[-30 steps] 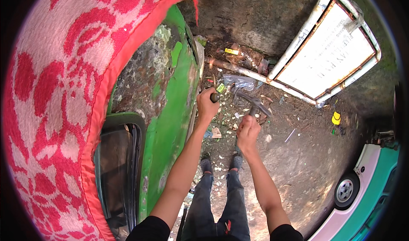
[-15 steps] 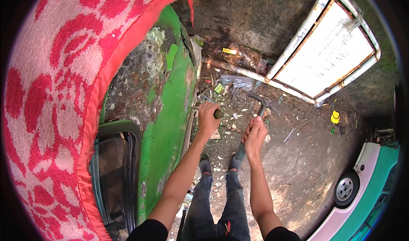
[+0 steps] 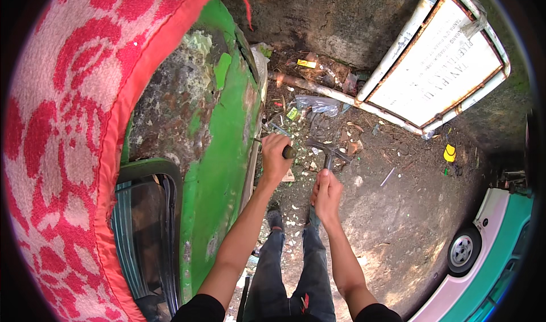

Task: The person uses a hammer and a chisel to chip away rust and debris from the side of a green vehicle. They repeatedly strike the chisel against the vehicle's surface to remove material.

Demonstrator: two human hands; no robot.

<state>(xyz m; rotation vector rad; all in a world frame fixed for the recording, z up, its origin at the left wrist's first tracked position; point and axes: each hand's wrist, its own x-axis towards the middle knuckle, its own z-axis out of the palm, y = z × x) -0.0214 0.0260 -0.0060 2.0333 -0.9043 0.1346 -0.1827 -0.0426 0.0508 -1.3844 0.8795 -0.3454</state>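
Broadly, littered ground (image 3: 364, 225) spreads beneath the person, meeting a stained wall (image 3: 318, 15) at the far side. Along the left stands a green vehicle body (image 3: 219, 151), its paint flaked and patchy, with a pink-and-red patterned cloth (image 3: 85, 66) draped over it. A teal and pale vehicle (image 3: 480, 279) shows at the lower right edge. Near the wall, a white sign (image 3: 441, 66) sits in a rusty pipe frame. Between the two vehicles, the right hand (image 3: 327, 195) has its fingers clenched around the shaft of a hammer (image 3: 329, 158), metal head uppermost. Just left of it, the left hand (image 3: 275, 157) grips a dark-handled tool (image 3: 289, 152), whose thin shank points at the green body's edge; whether it touches cannot be told. Smallest, a yellow scrap (image 3: 449, 153) lies off right.
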